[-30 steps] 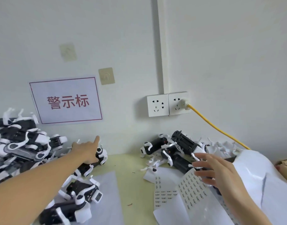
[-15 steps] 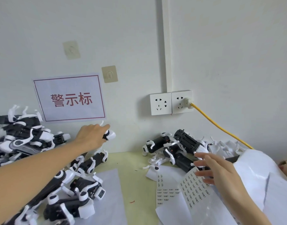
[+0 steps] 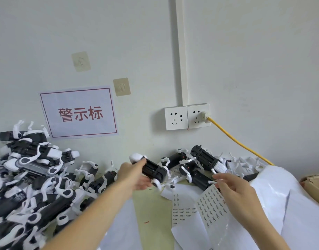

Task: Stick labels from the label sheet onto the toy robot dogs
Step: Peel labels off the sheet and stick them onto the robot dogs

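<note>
A pale green tabletop [image 3: 151,210] meets a matte white wall, where a red-bordered paper sign [image 3: 79,112] hangs left of centre and a double socket [image 3: 187,116] feeds a yellow cable [image 3: 240,143]. Glossy black-and-white plastic toy dogs heap at lower left [image 3: 27,177]. The left hand [image 3: 137,175] grips one toy dog [image 3: 153,170] mid-frame. The right hand [image 3: 234,193], fingers loosely spread, rests on the thin label sheet [image 3: 212,204], lower right of centre.

Single head cam, wide-angle, close over the worktop [image 3: 151,210], facing forward and down toward the wall [image 3: 245,60].
</note>
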Demonstrator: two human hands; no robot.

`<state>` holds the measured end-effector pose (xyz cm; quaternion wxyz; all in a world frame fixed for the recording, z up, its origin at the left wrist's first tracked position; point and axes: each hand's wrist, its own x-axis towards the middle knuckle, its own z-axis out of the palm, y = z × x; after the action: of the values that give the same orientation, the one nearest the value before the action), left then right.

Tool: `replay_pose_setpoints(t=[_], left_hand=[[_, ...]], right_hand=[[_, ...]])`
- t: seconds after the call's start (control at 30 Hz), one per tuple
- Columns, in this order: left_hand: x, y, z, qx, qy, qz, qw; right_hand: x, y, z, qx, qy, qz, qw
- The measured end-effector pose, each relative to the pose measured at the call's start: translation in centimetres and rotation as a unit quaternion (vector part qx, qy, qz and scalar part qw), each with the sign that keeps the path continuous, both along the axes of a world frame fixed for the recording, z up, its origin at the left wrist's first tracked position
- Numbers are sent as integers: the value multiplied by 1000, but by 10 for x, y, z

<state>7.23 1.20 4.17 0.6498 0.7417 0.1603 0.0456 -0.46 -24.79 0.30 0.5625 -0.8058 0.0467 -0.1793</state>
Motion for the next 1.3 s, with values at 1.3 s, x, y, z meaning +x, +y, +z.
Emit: replay_pose_setpoints(t=[1.3], left_hand=[[-61, -65, -57, -75, -201, -88, 973]], right_hand=[[10, 57, -14, 210, -25, 73, 975]])
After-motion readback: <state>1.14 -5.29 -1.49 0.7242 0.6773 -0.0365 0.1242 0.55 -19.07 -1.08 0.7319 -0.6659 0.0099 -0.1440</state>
